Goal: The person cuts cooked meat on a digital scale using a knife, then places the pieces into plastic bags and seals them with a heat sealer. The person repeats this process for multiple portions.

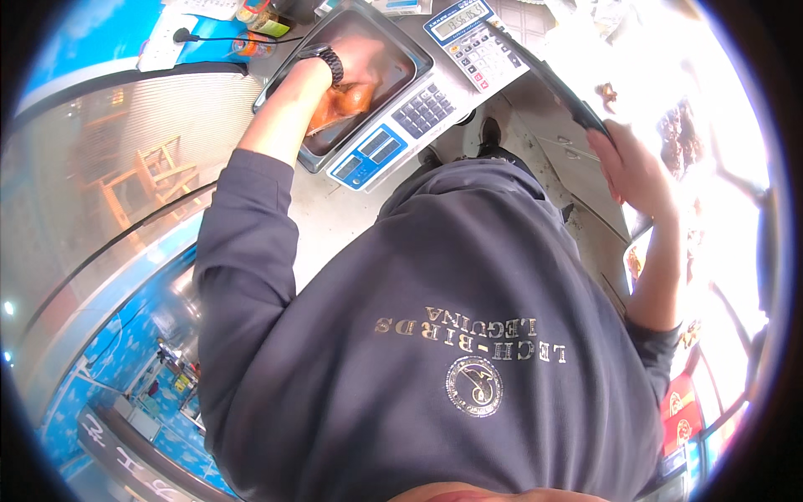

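My left hand (pixel 357 53), with a dark wristwatch (pixel 326 61) at its wrist, reaches into the metal pan (pixel 401 37) of a digital weighing scale (pixel 401 128). Glossy orange-brown cooked meat (pixel 342 106) lies in the pan under the wrist. The fingers are blurred, so whether they grip the meat is unclear. On the other side, my right hand (pixel 633 163) is closed around the black handle of a long dark tool (pixel 546 72), perhaps a knife seen edge-on. Its tip points towards a desktop calculator (pixel 477 50) beside the scale.
Behind the pan stand an orange can (pixel 253 45), a jar (pixel 263 19) and a black plug with its cable (pixel 185 36). Dark food pieces (pixel 680 138) lie on the glaring counter at right. Drawers (pixel 564 150) are below. Wooden chairs (pixel 157 169) show beyond a clear panel at left.
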The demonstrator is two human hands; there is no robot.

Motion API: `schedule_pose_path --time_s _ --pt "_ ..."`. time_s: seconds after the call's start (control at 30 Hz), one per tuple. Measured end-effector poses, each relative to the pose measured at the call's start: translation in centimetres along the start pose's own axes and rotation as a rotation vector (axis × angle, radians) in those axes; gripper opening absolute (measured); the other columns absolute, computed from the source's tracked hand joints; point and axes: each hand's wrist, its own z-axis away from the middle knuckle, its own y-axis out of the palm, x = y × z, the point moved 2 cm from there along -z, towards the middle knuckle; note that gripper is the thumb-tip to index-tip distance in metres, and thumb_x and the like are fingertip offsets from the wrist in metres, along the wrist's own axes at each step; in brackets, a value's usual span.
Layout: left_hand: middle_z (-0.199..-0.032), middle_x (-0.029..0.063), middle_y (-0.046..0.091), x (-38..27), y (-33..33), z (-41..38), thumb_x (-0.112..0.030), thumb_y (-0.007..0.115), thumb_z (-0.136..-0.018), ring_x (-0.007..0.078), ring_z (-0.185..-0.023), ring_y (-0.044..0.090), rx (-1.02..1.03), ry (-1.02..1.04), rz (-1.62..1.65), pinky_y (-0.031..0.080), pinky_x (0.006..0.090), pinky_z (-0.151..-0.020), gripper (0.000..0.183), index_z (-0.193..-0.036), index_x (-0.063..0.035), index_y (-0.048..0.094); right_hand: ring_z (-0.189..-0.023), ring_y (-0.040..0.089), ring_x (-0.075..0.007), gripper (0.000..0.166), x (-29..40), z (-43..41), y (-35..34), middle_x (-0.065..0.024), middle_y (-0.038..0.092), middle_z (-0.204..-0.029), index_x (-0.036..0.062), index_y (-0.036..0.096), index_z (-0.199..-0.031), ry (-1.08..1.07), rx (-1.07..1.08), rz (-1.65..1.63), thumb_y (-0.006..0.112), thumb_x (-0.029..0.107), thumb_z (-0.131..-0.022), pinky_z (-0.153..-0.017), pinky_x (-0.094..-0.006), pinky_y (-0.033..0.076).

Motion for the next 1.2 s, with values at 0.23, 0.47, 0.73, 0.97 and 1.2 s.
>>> schedule_pose_path --time_s 0.23,0.47,0.73,0.97,1.2 --pt "-0.08 0.0132 0.068 3.2 0.0 -0.6 -0.017 0.073 -0.081 0.0335 -0.078 0.067 -0.012 0.188 -0.023 0.054 0.0409 -0.072 0.015 -0.088 -0.0048 0.065 -0.041 0.048 -0.0123 0.035 -9.2 7.3 6.3 -0.0026 0.049 -0.055 0.0008 0.057 -0.096 0.218 -0.168 -0.328 0.047 0.032 -0.108 -0.042 -0.0313 0.039" --pt "-0.105 0.0078 0.073 8.3 -2.7 0.7 -0.015 0.066 -0.1 0.0236 -0.104 0.073 -0.062 -0.155 1.313 0.058 0.0345 -0.09 0.019 -0.114 -0.0042 0.061 -0.039 0.047 -0.0106 0.035 -10.6 11.1 8.2 -0.0018 0.047 -0.056 -0.001 0.058 -0.101 0.289 -0.17 -0.589 0.045 0.031 -0.109 -0.039 -0.0288 0.035" --pt "-0.121 0.0165 0.068 -6.9 -5.3 -5.5 -0.015 0.055 -0.105 0.0307 -0.119 0.065 -0.028 0.044 1.71 0.056 0.0403 -0.095 0.022 -0.122 -0.0028 0.061 -0.045 0.054 -0.0118 0.036 -21.0 9.5 8.8 -0.0017 0.051 -0.058 0.0015 0.057 -0.103 0.33 -0.219 -0.685 0.046 0.035 -0.109 -0.043 -0.0297 0.042" --pt "-0.109 0.0217 0.072 -27.4 9.7 -24.3 -0.007 0.061 -0.097 0.0309 -0.099 0.071 0.103 0.181 2.055 0.059 0.0398 -0.085 0.019 -0.11 0.007 0.065 -0.044 0.051 -0.0112 0.041 -30.2 11.4 10.2 0.0005 0.049 -0.054 0.009 0.059 -0.079 0.366 -0.217 -0.752 0.05 0.038 -0.106 -0.04 -0.0287 0.036" --pt "-0.072 0.0123 0.071 -39.1 16.6 -39.6 -0.01 0.066 -0.094 0.0212 -0.058 0.07 -0.507 -0.412 2.193 0.053 0.035 -0.045 0.019 -0.078 -0.0011 0.071 -0.058 0.032 -0.0057 0.035 -31.3 13.9 6.4 0.0071 0.037 -0.065 0.0077 0.061 -0.091 0.423 -0.291 -0.757 0.05 0.036 -0.109 -0.053 -0.0257 0.026"
